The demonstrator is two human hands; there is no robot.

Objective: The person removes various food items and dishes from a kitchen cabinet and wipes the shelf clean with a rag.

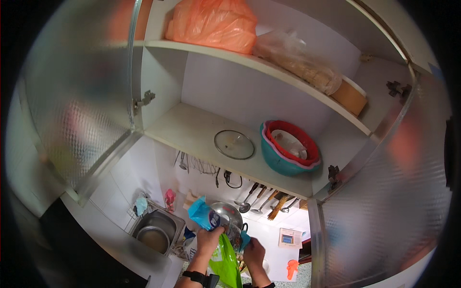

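Note:
My left hand [209, 238] grips a blue plastic food package [201, 215] with a clear middle section and printed writing. A bright green plastic bag [224, 257] hangs below, beside my left hand; whether that hand also holds it I cannot tell. On the right, my right hand [254, 250] is closed on the blue corner of the same package. Behind the package sits a stainless steel bowl or pan [236, 213], partly hidden. Both hands are low in the picture, beneath an opened wall cabinet.
The cabinet's lower shelf [187, 124] holds a glass lid [230, 147] and nested plastic basins [275, 158]. Bags, including an orange one [216, 27], fill the upper shelf. Frosted doors [97, 108] swing out on both sides. Ladles [246, 201] hang under it; a sink [174, 225] is at left.

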